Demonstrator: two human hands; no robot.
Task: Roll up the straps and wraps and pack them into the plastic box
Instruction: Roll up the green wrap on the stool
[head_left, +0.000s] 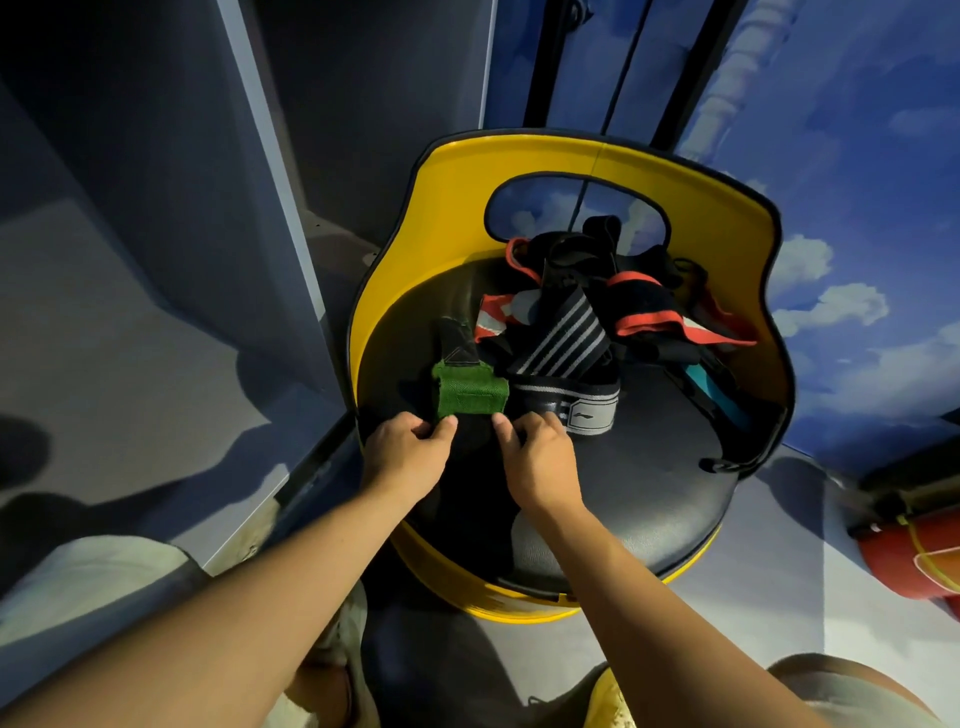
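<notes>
A green and black wrap (467, 392) lies flat on the black seat (654, 467) of a yellow barrel chair. My left hand (410, 447) pinches its near left corner and my right hand (535, 441) pinches its near right corner. Just right of it lies a black wrap with grey stripes (566, 358), partly rolled at its near end. Behind these sits a tangled heap of black and red straps (639, 291). A teal strap (711, 389) lies at the right of the seat. No plastic box is in view.
The chair's yellow backrest (519, 161) curves round the far side of the seat. A red cylinder (914, 551) lies on the floor at the right. Grey locker panels (208, 182) stand to the left. My knees show at the bottom corners.
</notes>
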